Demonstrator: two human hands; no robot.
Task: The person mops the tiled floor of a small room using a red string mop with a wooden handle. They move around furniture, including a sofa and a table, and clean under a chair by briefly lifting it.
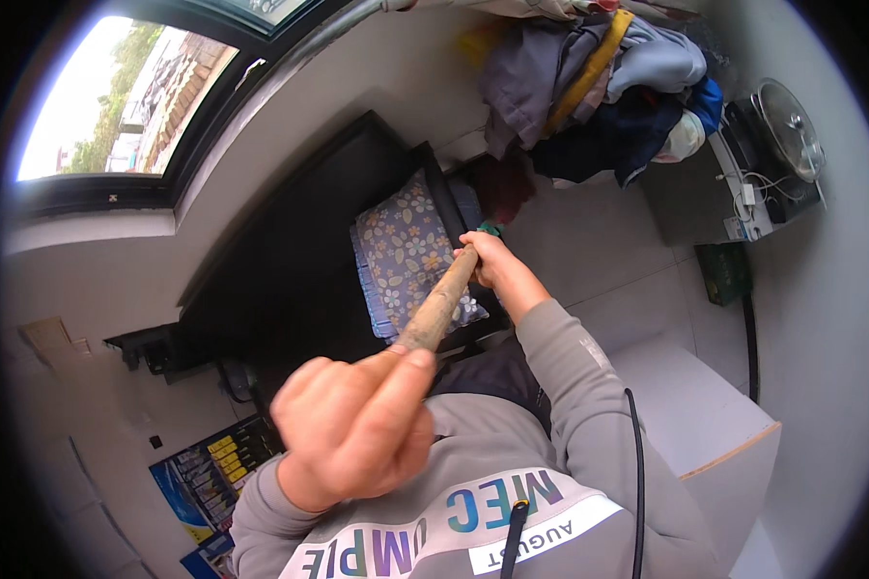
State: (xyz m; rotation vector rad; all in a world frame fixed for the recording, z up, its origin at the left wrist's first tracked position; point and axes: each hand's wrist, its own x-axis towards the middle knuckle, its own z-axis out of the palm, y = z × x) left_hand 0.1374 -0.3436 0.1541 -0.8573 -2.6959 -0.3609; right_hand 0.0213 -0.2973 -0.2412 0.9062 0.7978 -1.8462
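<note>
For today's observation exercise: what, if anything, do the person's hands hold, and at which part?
Both hold a wooden stick: the left hand grips its near end, the right hand grips further along, by the dark red head.

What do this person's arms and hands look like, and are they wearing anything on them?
Both hands are bare, with no gloves: the left hand and the right hand. Grey sweatshirt sleeves cover both arms down to the wrists. The sweatshirt's chest carries a white band with iridescent lettering. A thin black cable runs along the right sleeve.

Floral cushion (pixel 410 253) on dark chair, heaped clothes (pixel 599 82), lidded pot (pixel 790 127), window (pixel 126 101)
</note>
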